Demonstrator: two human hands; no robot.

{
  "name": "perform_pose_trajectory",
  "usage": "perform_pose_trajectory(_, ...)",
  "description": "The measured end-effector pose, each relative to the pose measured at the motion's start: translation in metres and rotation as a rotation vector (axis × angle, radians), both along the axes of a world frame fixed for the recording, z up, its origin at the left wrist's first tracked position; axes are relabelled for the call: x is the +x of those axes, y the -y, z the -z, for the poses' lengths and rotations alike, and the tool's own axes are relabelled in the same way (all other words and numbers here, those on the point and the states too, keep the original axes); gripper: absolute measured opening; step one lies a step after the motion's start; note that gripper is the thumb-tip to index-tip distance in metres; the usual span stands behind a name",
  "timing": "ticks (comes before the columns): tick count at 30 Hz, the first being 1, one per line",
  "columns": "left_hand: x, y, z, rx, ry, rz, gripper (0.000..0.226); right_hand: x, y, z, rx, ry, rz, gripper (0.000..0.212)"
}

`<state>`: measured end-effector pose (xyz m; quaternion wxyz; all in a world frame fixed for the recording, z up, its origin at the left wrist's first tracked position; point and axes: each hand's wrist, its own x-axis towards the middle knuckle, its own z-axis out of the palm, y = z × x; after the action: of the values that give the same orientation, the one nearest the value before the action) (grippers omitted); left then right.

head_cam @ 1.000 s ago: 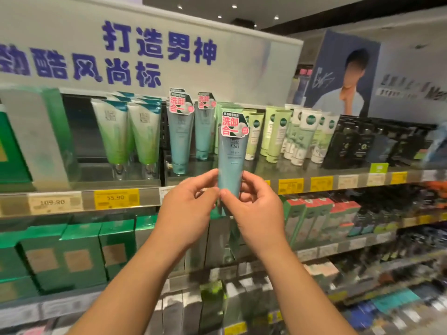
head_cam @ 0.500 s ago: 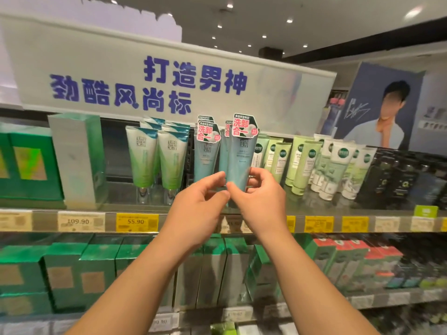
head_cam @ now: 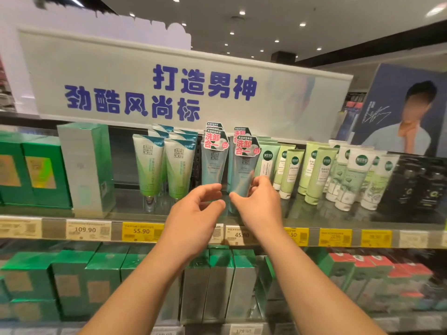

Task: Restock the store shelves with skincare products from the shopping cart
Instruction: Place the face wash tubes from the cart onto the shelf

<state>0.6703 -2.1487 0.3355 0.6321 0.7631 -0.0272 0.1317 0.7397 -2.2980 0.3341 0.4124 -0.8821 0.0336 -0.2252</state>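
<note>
You're pinching the blue-grey tube low down with your right hand, thumb on its left edge and fingers curled round the right side. Your left hand is hanging just beside it with fingers loosely curled, holding nothing. The tube is sitting over the top shelf, roughly mid-length and near the front edge, right next to its twin tube on the left and just beside the pale green tubes on the right.

Biggest risk I'm seeing: that slot is tight. If you're pushing it in at an angle, the pink-and-white hang tag could be snagging the neighbour's tag, or you could be nudging the green tubes so they're tipping domino-style. It's also standing cap-down, so letting go before it's seated could mean it's toppling off the front edge.

Looks-wise: soft squeeze tube, matte blue-grey, small printed logo block near the top, bold Chinese characters on the tag. I can't tell if the cap is touching the shelf yet, your hand is covering it.
</note>
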Motion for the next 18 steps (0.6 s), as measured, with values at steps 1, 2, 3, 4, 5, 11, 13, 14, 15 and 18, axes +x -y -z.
perform_pose_trajectory(1, 0.001, -0.001, 0.001, -0.007, -0.001, -0.005, 0.029, 0.001, 0.0, 0.0, -0.011, -0.005, 0.001, 0.043)
perform_pose_trajectory(2, 0.001, -0.001, 0.002, -0.015, -0.001, -0.004, 0.029, 0.001, 0.0, -0.001, -0.022, -0.011, 0.003, 0.043)
perform_pose_trajectory(3, 0.001, -0.001, 0.002, -0.017, -0.006, -0.002, 0.029, 0.002, 0.0, -0.001, -0.03, -0.016, 0.006, 0.043)
perform_pose_trajectory(4, 0.001, -0.001, 0.002, -0.017, -0.007, -0.001, 0.028, 0.003, -0.001, -0.001, -0.035, -0.017, 0.008, 0.044)
perform_pose_trajectory(5, 0.001, -0.001, 0.003, -0.015, -0.01, -0.001, 0.028, 0.004, -0.001, 0.0, -0.041, -0.017, 0.01, 0.044)
perform_pose_trajectory(11, 0.003, -0.003, 0.007, -0.016, -0.014, 0.003, 0.025, 0.009, -0.007, -0.002, -0.106, -0.016, 0.042, 0.045)
perform_pose_trajectory(13, 0.003, -0.003, 0.008, -0.031, -0.012, 0.005, 0.024, 0.009, -0.008, -0.002, -0.107, -0.015, 0.045, 0.047)
perform_pose_trajectory(14, 0.003, -0.003, 0.008, -0.038, -0.009, 0.005, 0.024, 0.009, -0.009, -0.002, -0.108, -0.017, 0.045, 0.047)
perform_pose_trajectory(15, 0.003, -0.004, 0.009, -0.045, -0.007, 0.003, 0.024, 0.01, -0.009, -0.002, -0.109, -0.024, 0.043, 0.048)
perform_pose_trajectory(18, 0.003, -0.005, 0.011, -0.078, 0.004, 0.001, 0.023, 0.009, -0.007, -0.002, -0.124, -0.068, 0.027, 0.054)
